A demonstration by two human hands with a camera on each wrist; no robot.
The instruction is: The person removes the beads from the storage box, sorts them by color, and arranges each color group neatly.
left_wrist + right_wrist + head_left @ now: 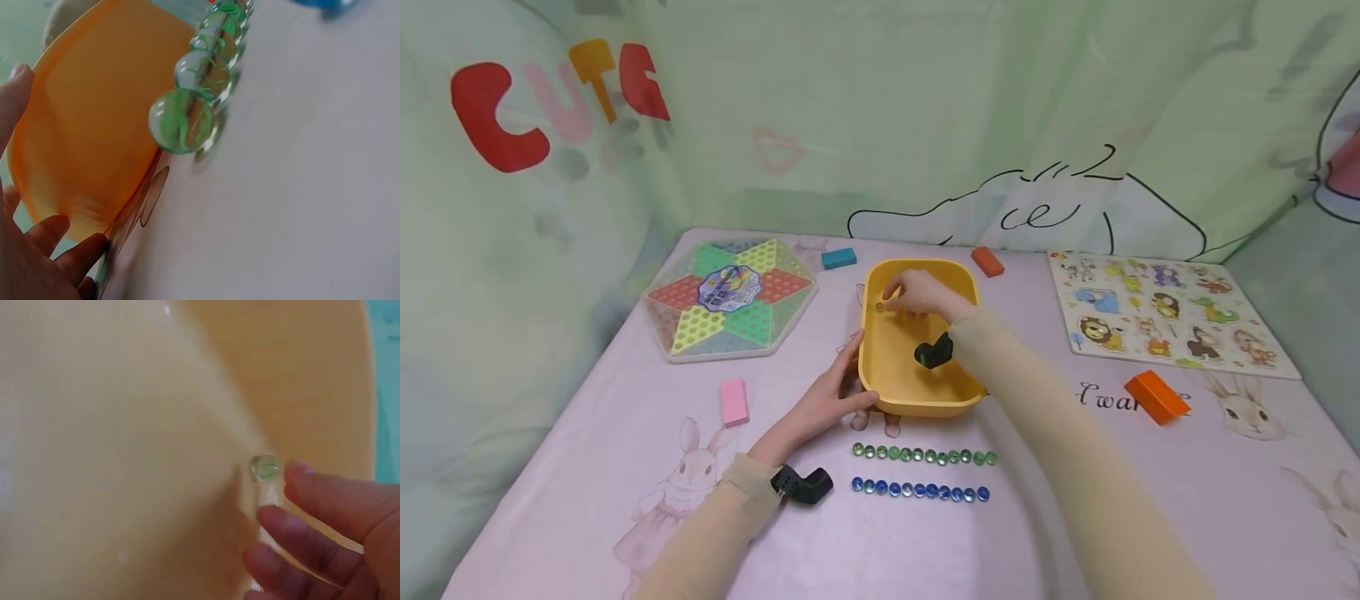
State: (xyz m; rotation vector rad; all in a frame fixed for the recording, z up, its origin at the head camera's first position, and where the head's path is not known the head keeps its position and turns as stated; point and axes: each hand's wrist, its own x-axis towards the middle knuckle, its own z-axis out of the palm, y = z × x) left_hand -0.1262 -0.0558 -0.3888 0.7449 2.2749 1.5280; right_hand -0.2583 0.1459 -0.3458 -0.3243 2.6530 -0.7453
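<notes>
**Inside the tub, a lone green marble lies just past the right fingertips**

Here, a single green marble (pixel 265 467) is seen on the floor of the yellow tub (pixel 880 367), close to its far-left corner, and it lies just beyond the fingertips (pixel 300 470) of the right hand (pixel 921 293), toward the tub's far wall. The fingers are extended and slightly spread; the marble is not pinched, and whether a fingertip touches it cannot be told from the wrist view (the gap, if any, is very small). The right hand is by far the nearer one. The left hand (pixel 820 404) is laid against the tub's near-left outer wall, with thumb and fingers resting on the rim and side, steadying rather than clasping it.

No long axis is offered by a round marble. The tub's longer side runs away from the person.

In front of the tub, two rows are laid out on the pink cloth (pixel 625 417): green marbles (pixel 922 455) nearer the tub, blue marbles (pixel 920 490) nearer the person. Further off, a Chinese checkers board (pixel 730 298) is set to the left and an animal peg puzzle (pixel 1165 312) to the right, with coloured blocks scattered about: pink (pixel 733 401), teal (pixel 838 257), and two orange (pixel 1156 397). The table is enclosed by pale green printed fabric.
</notes>
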